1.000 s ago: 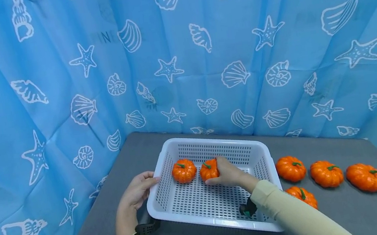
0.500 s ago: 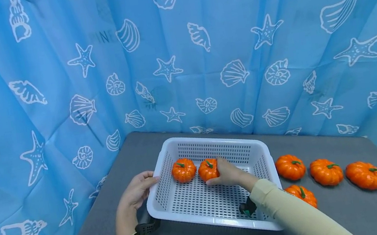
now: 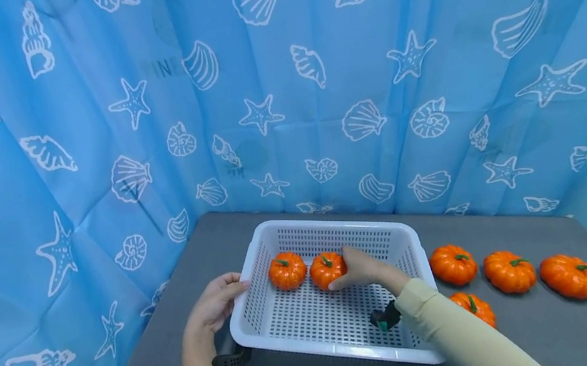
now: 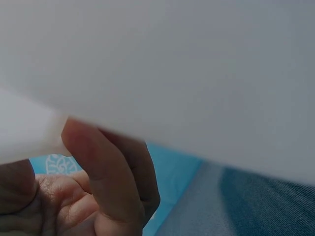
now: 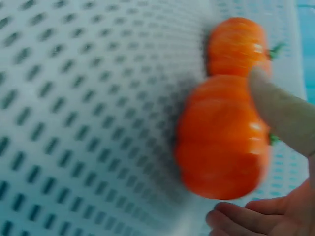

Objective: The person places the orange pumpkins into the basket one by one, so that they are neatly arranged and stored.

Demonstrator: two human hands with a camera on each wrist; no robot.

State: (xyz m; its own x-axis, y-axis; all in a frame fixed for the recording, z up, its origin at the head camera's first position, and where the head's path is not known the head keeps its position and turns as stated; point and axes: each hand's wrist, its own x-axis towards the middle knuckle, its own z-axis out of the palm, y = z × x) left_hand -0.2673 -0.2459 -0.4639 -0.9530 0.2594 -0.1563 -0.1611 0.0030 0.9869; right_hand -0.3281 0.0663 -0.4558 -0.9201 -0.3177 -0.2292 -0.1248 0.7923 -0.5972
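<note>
A white perforated plastic basket stands on the grey table. My left hand grips its left rim, thumb on top; in the left wrist view, curled fingers reach behind the pale basket wall. Inside lie two small orange pumpkins with green stems, a left pumpkin and a right pumpkin, side by side near the back. My right hand is beside the right pumpkin, thumb and fingers spread apart. In the right wrist view the fingers stand off that pumpkin; whether the thumb touches it I cannot tell.
Right of the basket, several more pumpkins lie on the table. One pumpkin is partly hidden by my right sleeve. A blue shell-patterned curtain hangs behind the table and along its left.
My right hand has loosened its hold on the right pumpkin and drawn slightly to the right, leaving it on the basket floor. My left hand keeps its grip on the rim.
</note>
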